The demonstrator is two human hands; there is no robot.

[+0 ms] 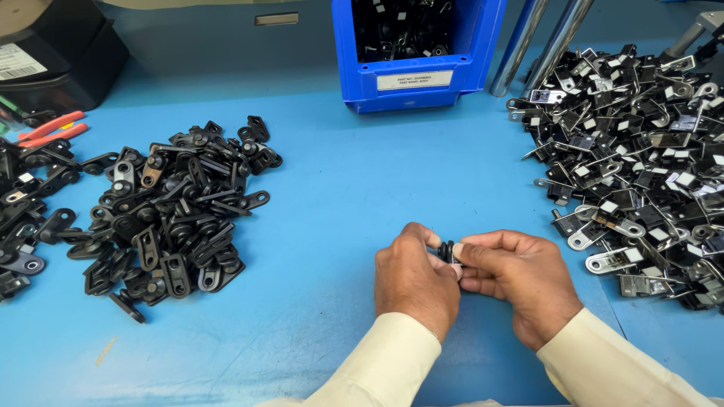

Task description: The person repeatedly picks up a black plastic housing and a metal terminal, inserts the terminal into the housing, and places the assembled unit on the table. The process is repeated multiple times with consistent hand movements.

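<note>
Our fingertips pinch a small black part between both hands, low over the blue table. The left hand curls closed on it; the right hand grips its other side. A pile of black brackets lies left, a metal-tabbed pile right, a blue bin beyond.

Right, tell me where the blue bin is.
The blue bin stands at the table's far edge, top centre of the head view, left of the two metal rods.
</note>
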